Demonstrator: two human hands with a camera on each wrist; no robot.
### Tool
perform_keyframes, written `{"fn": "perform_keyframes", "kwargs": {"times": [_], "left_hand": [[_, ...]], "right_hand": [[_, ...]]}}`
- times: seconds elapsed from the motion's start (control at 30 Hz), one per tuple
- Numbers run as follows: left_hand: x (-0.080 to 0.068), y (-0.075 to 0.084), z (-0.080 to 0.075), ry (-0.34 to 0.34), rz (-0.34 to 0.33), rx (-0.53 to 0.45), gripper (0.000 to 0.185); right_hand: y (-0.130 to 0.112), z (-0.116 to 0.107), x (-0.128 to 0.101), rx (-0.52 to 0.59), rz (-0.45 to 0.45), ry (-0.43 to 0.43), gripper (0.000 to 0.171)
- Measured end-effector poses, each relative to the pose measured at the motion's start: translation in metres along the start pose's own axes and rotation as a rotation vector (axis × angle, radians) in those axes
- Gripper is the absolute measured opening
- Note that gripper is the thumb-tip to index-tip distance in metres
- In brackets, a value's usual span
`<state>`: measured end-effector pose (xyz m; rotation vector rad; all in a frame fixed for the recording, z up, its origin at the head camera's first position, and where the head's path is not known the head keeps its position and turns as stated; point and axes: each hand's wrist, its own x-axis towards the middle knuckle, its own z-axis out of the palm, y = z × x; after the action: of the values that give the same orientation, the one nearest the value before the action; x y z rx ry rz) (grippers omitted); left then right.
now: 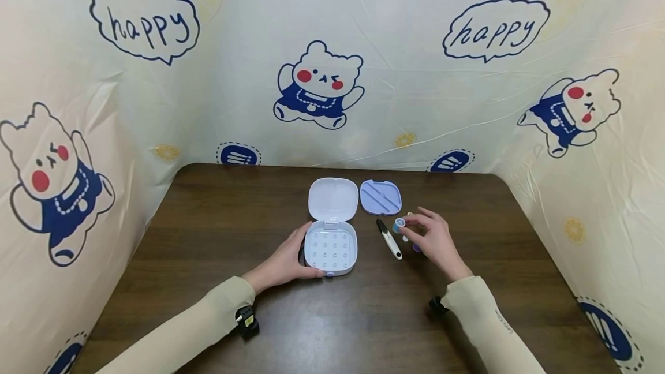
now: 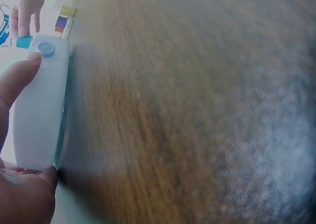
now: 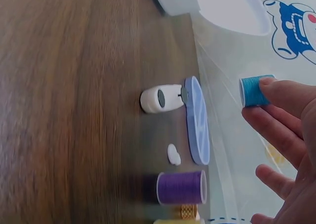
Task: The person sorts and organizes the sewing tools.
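A hinged white sewing box point(image 1: 331, 272) stands with its lid point(image 1: 333, 199) raised and rows of small pegs inside. My left hand point(image 1: 283, 260) grips its left side, thumb at the front by the round latch point(image 2: 46, 49). Between thumb and fingers, my right hand point(image 1: 435, 242) pinches a spool of turquoise thread point(image 3: 253, 91), held up off the table. Below that hand lie a purple thread spool point(image 3: 181, 188), a small white piece point(image 3: 173, 155) and a gold-patterned item point(image 3: 188, 211). A slim black-and-white tool point(image 1: 389, 239) lies between the box and this hand.
Behind the tool, a lavender tray insert point(image 1: 381, 197) with a diagonal divider lies next to the raised lid. A yellow item point(image 3: 177, 222) shows at the bottom edge of the right wrist view. Printed cloth point(image 1: 395, 91) hangs round the brown table point(image 1: 218, 206).
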<state>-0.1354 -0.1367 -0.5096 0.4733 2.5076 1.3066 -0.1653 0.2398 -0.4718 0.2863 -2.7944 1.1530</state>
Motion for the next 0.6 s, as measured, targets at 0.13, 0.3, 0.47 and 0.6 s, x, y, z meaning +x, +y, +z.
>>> {"fn": "perform_keyframes", "kwargs": {"times": [0.13,0.3,0.47,0.6], "left_hand": [[0.000,0.000,0.001,-0.002,-0.003,0.001,0.126],[0.000,0.001,0.001,-0.006,-0.008,0.000,0.126],[0.001,0.000,0.001,0.003,-0.007,0.009,0.126],[0.001,0.001,0.000,0.007,-0.012,0.011,0.126]], "right_hand": [[-0.004,0.004,0.000,-0.010,-0.006,-0.002,0.022],[-0.007,0.007,0.001,-0.008,-0.037,-0.016,0.021],[-0.009,0.011,0.002,0.019,-0.064,-0.025,0.021],[-0.012,0.017,0.003,0.035,-0.069,-0.022,0.021]]}}
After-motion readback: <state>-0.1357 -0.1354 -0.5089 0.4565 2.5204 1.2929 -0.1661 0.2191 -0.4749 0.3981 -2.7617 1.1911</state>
